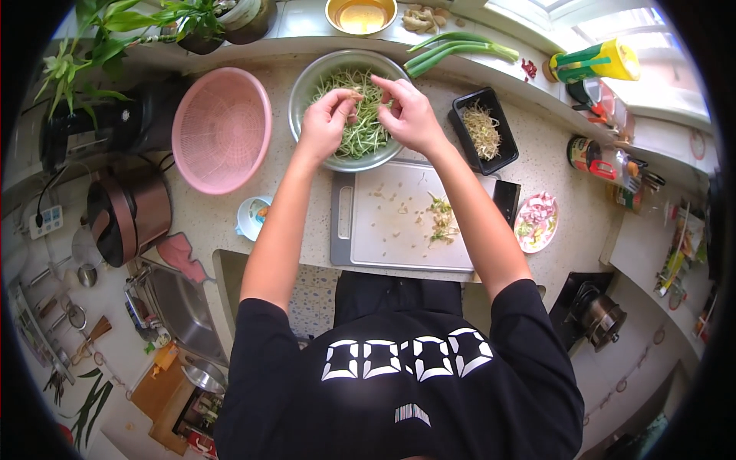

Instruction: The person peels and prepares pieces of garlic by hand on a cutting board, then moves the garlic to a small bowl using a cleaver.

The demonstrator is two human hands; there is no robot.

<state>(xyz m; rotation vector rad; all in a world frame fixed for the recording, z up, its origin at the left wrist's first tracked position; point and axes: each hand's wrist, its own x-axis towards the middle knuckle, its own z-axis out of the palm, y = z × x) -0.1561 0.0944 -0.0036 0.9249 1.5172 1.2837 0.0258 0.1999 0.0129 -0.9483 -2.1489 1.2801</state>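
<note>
A round metal bowl (300,103) full of green-stemmed sprouts (365,135) stands before me at the back of the counter. Over its left half, my left hand (326,123) pinches a small brownish sprout scrap (355,96) between thumb and fingertips. My right hand (411,115) is above the right half, thumb and index finger apart, with nothing visible between them. Nearer me lies a grey-edged white cutting board (379,241) with scattered seed bits and a small heap of sprout trimmings (443,221). A black plastic tray (506,158) to the right contains pale sprout roots (483,132).
A pink plastic colander (221,132) and a small light-blue cup (251,224) are on the left. At right sits a plate of chopped pink-and-white pieces (537,221). Scallions (460,52), ginger (422,20) and a golden bowl of liquid (361,16) line the back ledge.
</note>
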